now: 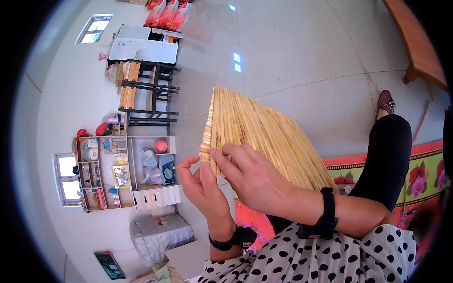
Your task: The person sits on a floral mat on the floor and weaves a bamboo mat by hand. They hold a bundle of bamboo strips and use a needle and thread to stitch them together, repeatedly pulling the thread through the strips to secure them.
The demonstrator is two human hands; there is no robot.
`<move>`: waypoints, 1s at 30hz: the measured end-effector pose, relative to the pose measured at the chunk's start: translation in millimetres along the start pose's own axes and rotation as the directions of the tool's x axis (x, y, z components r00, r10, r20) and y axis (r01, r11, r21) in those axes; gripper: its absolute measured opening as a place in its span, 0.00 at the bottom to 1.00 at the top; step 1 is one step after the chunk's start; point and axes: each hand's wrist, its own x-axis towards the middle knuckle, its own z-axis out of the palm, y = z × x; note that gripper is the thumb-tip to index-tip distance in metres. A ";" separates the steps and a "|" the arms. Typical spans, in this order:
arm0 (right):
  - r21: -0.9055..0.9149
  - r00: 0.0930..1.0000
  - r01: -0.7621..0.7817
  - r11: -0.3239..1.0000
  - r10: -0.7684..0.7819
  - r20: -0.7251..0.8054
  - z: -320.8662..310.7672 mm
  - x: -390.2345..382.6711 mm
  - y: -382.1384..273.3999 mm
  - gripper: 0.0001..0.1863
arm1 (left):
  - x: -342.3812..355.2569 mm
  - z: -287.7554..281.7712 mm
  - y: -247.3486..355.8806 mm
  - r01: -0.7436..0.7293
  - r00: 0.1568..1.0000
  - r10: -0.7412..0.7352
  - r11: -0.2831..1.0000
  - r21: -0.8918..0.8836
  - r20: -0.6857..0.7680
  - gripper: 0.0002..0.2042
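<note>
Nearest, below the straw panel, is the person's white garment (330, 254) with black dots. Black bands circle both wrists. The panel (264, 129), a fan of pale, flat-laid straws, slants across the centre, its plaited edge (207, 134) along its left side. The right hand (259, 172) grips the panel, thumb and fingers closed on the straws at the lower end of that edge. The left hand (203, 191) meets the same corner, fingers bent and partly spread; whether they pinch a straw cannot be told.

The step in hand seems to be working the straw ends into the plait. The next move probably calls for the right hand to keep the straws flat and tight while the left fingers fold or tuck an end.

Right of the panel are a dark-trousered leg (389, 155), a bright floral cloth (420, 184) and, farther out, a dark red shoe (385, 101). Beyond the panel spreads a glossy grey tiled floor (302, 56), with a brown wooden bench or table (420, 45) at the upper right.

Farther off, left of the panel, the room appears tipped sideways: a covered bulky object (163, 238), a crowded shelf unit (130, 188), black-legged furniture (153, 99) and small bright windows (94, 28) in a white wall.
</note>
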 end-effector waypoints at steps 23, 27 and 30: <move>0.002 0.999 -0.016 1.000 0.016 0.035 -3.1 -2.9 -2.9 0.31 | -3.8 23.9 11.7 0.017 0.990 -0.031 0.995 -0.100 -0.139 0.17; -0.056 1.000 0.022 0.998 -0.021 0.020 -0.7 -4.0 -1.8 0.30 | -4.8 18.0 15.1 -0.015 0.995 0.011 0.999 -0.047 -0.095 0.18; -0.143 0.998 0.059 0.988 -0.060 -0.001 1.5 -0.6 2.3 0.29 | -2.3 17.8 22.2 0.058 0.997 -0.062 0.996 -0.066 -0.052 0.19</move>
